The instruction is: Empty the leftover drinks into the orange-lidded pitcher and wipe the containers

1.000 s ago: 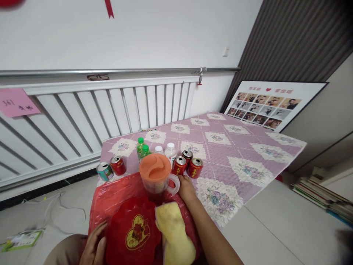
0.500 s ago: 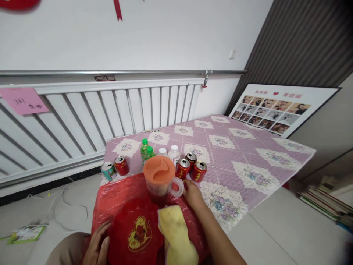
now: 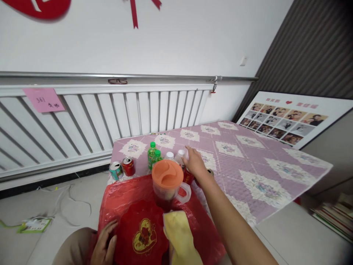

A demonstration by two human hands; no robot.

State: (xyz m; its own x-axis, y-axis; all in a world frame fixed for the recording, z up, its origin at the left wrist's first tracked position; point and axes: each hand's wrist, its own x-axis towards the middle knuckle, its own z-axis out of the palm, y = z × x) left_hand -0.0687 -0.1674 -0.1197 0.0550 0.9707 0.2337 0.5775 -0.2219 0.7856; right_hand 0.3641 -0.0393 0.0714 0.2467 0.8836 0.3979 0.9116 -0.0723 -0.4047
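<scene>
My right hand [image 3: 195, 162] reaches over the red cans [image 3: 188, 176], its fingers apart beside a white-capped bottle [image 3: 180, 156]. It partly covers the cans, and whether it touches the bottle is unclear. At the lower left, my left hand [image 3: 104, 244] rests open at the edge of the red scalloped tray [image 3: 127, 224], which bears a gold heart. Between the hands stands a clear pitcher [image 3: 162, 191] with an orange lid [image 3: 167, 173]. A folded yellow cloth [image 3: 182, 237] lies right of the tray. Another white-capped bottle [image 3: 169, 156] and green-capped bottles [image 3: 152, 154] stand behind the pitcher.
A teal can [image 3: 116, 171] and a red can [image 3: 128, 167] stand at the left on the purple floral tablecloth [image 3: 190, 145]. Red plastic [image 3: 121, 187] lies under the tray. A white radiator [image 3: 132, 114] runs behind; a photo board [image 3: 289, 117] leans at the right.
My right hand has moved up and away from beside the pitcher's handle to over the cans, near the white-capped bottle. The view has shifted; my left hand remains by the tray.
</scene>
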